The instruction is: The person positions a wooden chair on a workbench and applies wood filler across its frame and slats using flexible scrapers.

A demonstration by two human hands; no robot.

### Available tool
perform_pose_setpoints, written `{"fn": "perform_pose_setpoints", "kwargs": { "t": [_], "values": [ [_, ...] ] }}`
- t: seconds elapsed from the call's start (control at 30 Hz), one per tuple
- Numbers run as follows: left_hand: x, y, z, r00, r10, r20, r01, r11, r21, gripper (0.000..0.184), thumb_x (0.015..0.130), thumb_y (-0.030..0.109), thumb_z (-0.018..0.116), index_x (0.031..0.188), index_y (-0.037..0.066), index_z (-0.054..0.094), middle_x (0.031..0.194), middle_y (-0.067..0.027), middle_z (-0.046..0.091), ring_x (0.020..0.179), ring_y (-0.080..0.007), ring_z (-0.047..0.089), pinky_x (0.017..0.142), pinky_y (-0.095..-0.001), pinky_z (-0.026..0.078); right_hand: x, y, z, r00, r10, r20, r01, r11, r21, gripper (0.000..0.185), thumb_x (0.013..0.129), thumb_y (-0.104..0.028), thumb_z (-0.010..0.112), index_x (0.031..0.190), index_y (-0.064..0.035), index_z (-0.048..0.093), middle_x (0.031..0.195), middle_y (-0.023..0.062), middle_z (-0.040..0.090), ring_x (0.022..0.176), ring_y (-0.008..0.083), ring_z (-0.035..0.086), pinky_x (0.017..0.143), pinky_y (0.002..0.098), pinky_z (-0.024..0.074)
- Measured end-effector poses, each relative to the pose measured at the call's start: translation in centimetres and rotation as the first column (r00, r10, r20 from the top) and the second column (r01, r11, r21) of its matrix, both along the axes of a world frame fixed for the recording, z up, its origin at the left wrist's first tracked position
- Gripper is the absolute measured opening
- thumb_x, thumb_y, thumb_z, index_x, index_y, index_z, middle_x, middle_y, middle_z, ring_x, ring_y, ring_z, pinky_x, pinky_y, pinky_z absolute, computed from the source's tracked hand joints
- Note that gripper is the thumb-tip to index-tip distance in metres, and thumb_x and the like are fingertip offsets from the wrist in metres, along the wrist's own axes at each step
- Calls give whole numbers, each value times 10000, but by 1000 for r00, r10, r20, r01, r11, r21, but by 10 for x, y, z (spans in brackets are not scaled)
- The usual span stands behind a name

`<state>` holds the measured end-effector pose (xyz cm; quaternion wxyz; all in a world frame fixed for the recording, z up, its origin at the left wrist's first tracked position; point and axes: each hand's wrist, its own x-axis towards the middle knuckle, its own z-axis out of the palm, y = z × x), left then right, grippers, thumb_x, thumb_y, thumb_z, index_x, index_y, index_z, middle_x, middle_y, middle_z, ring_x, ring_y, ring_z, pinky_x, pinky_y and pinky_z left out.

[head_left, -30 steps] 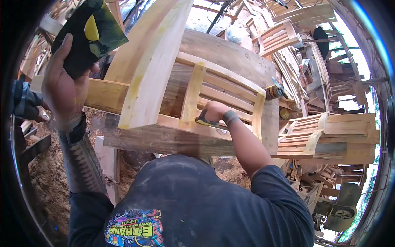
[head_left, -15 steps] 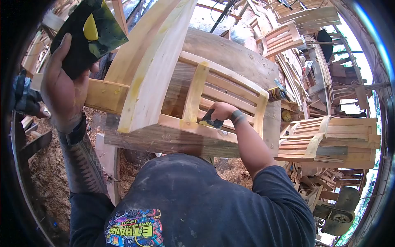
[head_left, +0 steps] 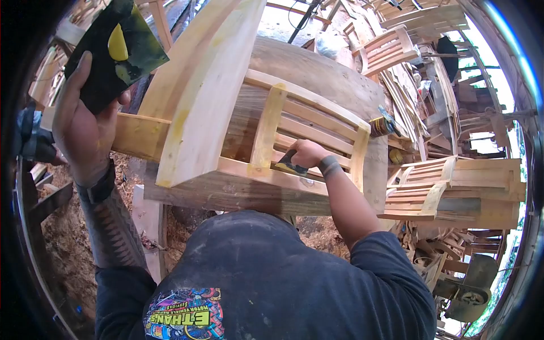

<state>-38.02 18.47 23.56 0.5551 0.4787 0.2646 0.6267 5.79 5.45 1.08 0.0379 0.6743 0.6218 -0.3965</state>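
Observation:
My left hand (head_left: 85,130) holds up a dark square board (head_left: 107,68) with a lump of yellow paste (head_left: 117,44) on it. My right hand (head_left: 307,154) grips a small dark spreader (head_left: 290,165) with some yellow on its edge. That spreader touches the front rail of a slatted wooden frame (head_left: 264,130), close to where a crosspiece joins it. Yellow smears mark the frame's joints. A wide pale wooden panel (head_left: 212,96) stands to the left of the slats. Frame and panel rest on a wooden table (head_left: 317,67).
An open can (head_left: 381,126) stands at the table's right edge. More slatted frames (head_left: 419,184) lie beyond it at the right, and another (head_left: 386,52) at the upper right. Another person's hand (head_left: 42,139) shows at the far left. Wood shavings (head_left: 65,232) cover the floor.
My right hand has moved slightly right along the front rail with the spreader, whose tilt has changed. The board in my left hand has shifted a little to the left and down.

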Motion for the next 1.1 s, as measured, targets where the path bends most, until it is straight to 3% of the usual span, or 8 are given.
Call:
{"fn": "perform_pose_setpoints", "kwargs": {
  "t": [0.1, 0.23, 0.33, 0.43, 0.6, 0.7, 1.0, 1.1],
  "values": [
    [-2, 3, -1, 998, -57, 22, 57, 998, 5, 345, 1062, 236, 569, 1206, -68, 646, 1023, -154, 734, 795, -231, 692, 661, -334, 528, -10, 0, 0, 999, 21, 28, -18, 995, -93, 458, 714, -98, 606, 1133, -94, 790, 970, 206, 759, 883, 322, 721, 815, 418, 567],
    [-1, 2, -1, 997, -70, 34, 68, 997, 46, 341, 1064, 227, 565, 1203, -73, 646, 1024, -160, 735, 794, -238, 693, 657, -336, 531, -27, -11, -2, 971, 164, 176, -175, 983, 51, 444, 722, -105, 584, 1113, -112, 793, 958, 195, 759, 869, 327, 717, 803, 420, 565],
    [-5, 4, -5, 1000, 29, 13, -28, 999, -34, 331, 1065, 219, 563, 1194, -73, 647, 1026, -161, 735, 785, -244, 692, 660, -341, 534, -25, -6, 26, 990, 138, -8, -139, 989, -58, 423, 732, -109, 602, 1109, -105, 792, 944, 178, 765, 865, 306, 723, 809, 412, 569],
    [-7, 7, -7, 999, -24, 28, 24, 1000, -4, 325, 1065, 217, 565, 1187, -73, 646, 1027, -161, 735, 776, -249, 694, 659, -341, 538, -3, 13, 22, 995, -84, -45, 80, 994, -76, 401, 733, -114, 631, 1099, -97, 793, 933, 164, 772, 872, 287, 731, 820, 405, 574],
    [-3, 4, -3, 998, -43, 35, 43, 999, 3, 320, 1065, 216, 569, 1189, -68, 646, 1028, -155, 735, 783, -252, 701, 657, -346, 543, 25, 52, -22, 989, -58, 133, 67, 996, -66, 457, 693, -132, 705, 1142, -97, 785, 1042, 180, 772, 953, 315, 732, 861, 423, 576],
    [-4, 3, -2, 999, -16, 36, 16, 1000, -19, 314, 1062, 213, 574, 1193, -63, 647, 1035, -156, 737, 800, -254, 709, 656, -352, 547, 19, 70, -28, 965, 75, 251, -48, 993, -110, 458, 679, -127, 719, 1131, -90, 784, 1046, 173, 773, 958, 315, 733, 859, 424, 575],
    [-5, 4, -2, 998, -11, 61, 13, 1000, -26, 319, 1060, 214, 573, 1192, -65, 653, 1034, -178, 742, 799, -271, 718, 668, -370, 554, 25, 104, -29, 993, 118, 14, -109, 954, -279, 429, 654, -134, 739, 1075, -75, 799, 1005, 145, 782, 926, 294, 732, 841, 407, 574],
    [-4, 3, -1, 998, -16, 64, 18, 1000, -20, 323, 1064, 221, 563, 1186, -65, 655, 1021, -178, 738, 794, -266, 711, 660, -374, 541, 38, 105, -21, 994, 99, 52, -89, 980, -175, 440, 664, -136, 735, 1096, -93, 804, 1011, 139, 785, 930, 280, 732, 839, 401, 574]
  ]
}}
